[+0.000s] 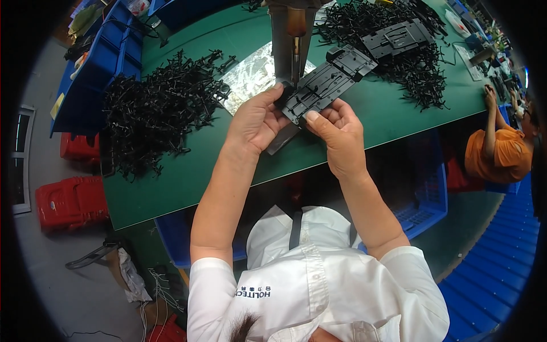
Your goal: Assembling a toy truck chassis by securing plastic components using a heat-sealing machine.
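Observation:
A long black plastic chassis plate (pixel 322 85) with molded slots lies tilted across both my hands, its far end pointing up to the right. My left hand (pixel 257 118) grips its near left corner between thumb and fingers. Along the near right edge, my right hand (pixel 340 134) pinches it with the thumb on top. A vertical metal rod tool with a brown upper part (pixel 296 40) comes down over the plate's left end. Its tip is beside or on the plate; I cannot tell if they touch. Under the plate lies a silvery sheet (pixel 245 80).
Tangled black plastic parts (pixel 162 111) heap up on the green table (pixel 199 188) at left. At far right, another chassis plate (pixel 399 39) rests on a second heap (pixel 419 77). Blue bins (pixel 97 68) border the left side. A person in orange (pixel 498 154) sits at right.

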`<state>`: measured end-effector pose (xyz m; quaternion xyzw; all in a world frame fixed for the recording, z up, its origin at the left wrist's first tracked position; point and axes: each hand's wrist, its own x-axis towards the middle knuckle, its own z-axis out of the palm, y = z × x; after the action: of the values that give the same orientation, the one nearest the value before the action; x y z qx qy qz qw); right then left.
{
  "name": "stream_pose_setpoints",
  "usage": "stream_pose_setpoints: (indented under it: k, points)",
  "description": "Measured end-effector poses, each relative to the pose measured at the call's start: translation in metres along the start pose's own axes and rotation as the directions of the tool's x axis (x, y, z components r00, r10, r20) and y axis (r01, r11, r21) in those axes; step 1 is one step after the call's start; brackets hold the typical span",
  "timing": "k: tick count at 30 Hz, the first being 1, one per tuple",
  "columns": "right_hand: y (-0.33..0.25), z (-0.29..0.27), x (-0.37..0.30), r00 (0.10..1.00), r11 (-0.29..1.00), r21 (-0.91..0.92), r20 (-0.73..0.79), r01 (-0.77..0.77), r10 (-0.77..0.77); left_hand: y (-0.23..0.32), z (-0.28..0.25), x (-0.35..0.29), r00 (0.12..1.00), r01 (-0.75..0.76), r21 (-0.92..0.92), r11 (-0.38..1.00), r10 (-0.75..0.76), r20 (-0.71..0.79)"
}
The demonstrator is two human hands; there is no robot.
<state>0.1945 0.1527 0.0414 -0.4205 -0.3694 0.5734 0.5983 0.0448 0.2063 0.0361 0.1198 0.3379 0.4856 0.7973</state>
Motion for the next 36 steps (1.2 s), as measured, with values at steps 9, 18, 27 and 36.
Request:
stream_pose_setpoints:
  k: [9, 18, 27, 36]
  points:
    - [-0.0016, 0.0005, 0.0004, 1.000, 1.000, 0.013, 0.004, 0.007, -0.007, 0.0008, 0.0022, -0.0008, 1.000, -0.013, 0.013, 1.000, 0.013, -0.003]
    - [-0.0021, 0.0000, 0.0012, 1.000, 1.000, 0.004, 0.005, 0.003, -0.003, 0.0010, 0.0019, 0.0002, 1.000, -0.020, 0.017, 1.000, 0.020, 0.002]
    - [-0.0054, 0.0029, 0.0022, 1.000, 0.999, 0.047, -0.015, -0.018, 0.018, 0.0009, 0.0013, -0.0002, 1.000, -0.013, 0.027, 1.000, 0.012, 0.028]
    - [-0.0053, 0.0029, 0.0046, 1.000, 0.999, 0.040, -0.008, -0.030, 0.030, 0.0013, 0.0055, -0.0008, 0.998, -0.056, 0.067, 0.996, 0.056, 0.004]
